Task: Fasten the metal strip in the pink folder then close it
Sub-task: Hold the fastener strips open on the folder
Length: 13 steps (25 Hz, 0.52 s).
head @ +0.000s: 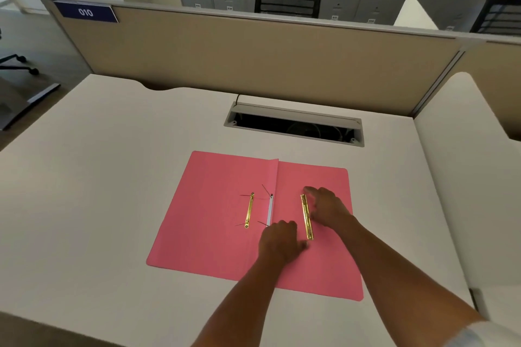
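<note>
A pink folder (214, 228) lies open flat on the white desk. On its right leaf lies a gold metal strip (307, 217), loose and roughly lengthwise. My right hand (327, 208) touches the strip's far end and right side with its fingers. My left hand (279, 239) rests on the folder with fingertips by the strip's near end. On the left leaf a second gold fastener bar (249, 210) sits fixed, with thin prongs sticking out. More thin prongs stand up at the folder's white spine (270, 210).
An open cable tray slot (293, 124) is set in the desk behind the folder. A beige partition (253, 48) with a blue "010" label closes the back. A second desk surface (465, 177) adjoins on the right.
</note>
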Each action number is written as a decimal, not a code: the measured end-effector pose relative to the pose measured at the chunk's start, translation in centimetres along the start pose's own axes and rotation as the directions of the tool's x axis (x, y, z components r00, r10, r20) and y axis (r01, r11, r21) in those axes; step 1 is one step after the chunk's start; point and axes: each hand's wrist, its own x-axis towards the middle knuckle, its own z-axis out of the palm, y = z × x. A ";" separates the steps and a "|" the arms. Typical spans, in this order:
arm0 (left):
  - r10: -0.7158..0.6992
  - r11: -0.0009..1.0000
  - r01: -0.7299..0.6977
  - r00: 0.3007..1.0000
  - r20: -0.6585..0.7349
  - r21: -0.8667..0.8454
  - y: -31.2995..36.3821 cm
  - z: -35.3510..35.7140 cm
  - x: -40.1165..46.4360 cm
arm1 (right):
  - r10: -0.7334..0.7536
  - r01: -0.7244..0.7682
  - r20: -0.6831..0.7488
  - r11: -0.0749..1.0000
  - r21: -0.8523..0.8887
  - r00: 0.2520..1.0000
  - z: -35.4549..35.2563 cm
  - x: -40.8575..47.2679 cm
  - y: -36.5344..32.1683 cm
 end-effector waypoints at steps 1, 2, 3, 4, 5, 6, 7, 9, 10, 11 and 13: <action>-0.002 1.000 0.002 1.000 -0.001 0.001 0.1 0.0 0.0 | -0.010 0.011 0.002 1.000 -0.014 1.000 0.0 0.1 0.1; -0.006 1.000 0.006 1.000 0.000 0.007 0.2 0.0 0.0 | -0.016 0.016 0.003 1.000 -0.027 1.000 0.0 0.0 0.1; -0.010 1.000 0.010 1.000 0.001 0.009 0.2 0.0 0.0 | -0.022 0.022 0.003 0.999 -0.031 1.000 0.0 0.1 0.3; -0.017 1.000 0.017 1.000 0.003 0.010 0.3 -0.1 0.0 | -0.023 0.023 0.005 0.999 -0.032 1.000 0.0 0.0 0.3; -0.024 1.000 0.024 1.000 0.005 0.008 0.4 0.0 0.1 | -0.025 0.025 0.003 0.999 -0.030 1.000 0.0 0.0 0.4; -0.035 0.999 0.035 0.999 0.007 0.005 0.4 -0.1 0.1 | -0.026 0.026 0.000 0.999 -0.027 1.000 0.0 -0.1 0.4; -0.047 0.999 0.047 0.999 0.009 -0.001 0.5 0.0 0.1 | -0.028 0.028 -0.006 0.999 -0.021 1.000 0.0 -0.1 0.5; -0.071 0.997 0.071 0.997 0.012 -0.013 0.6 -0.2 0.2 | -0.032 0.032 -0.013 0.999 -0.016 0.999 0.0 -0.1 0.5; -0.077 0.997 0.078 0.997 0.014 -0.015 0.7 -0.2 0.2 | -0.034 0.034 -0.011 0.999 -0.020 0.999 0.0 -0.1 0.5; -0.082 0.996 0.082 0.997 0.017 -0.017 0.7 -0.2 0.3 | -0.039 0.039 -0.010 0.999 -0.027 0.999 -0.1 -0.1 0.5; -0.094 0.995 0.094 0.995 0.017 -0.016 0.9 -0.3 0.3 | -0.048 0.048 -0.004 0.998 -0.041 0.999 -0.1 0.0 0.6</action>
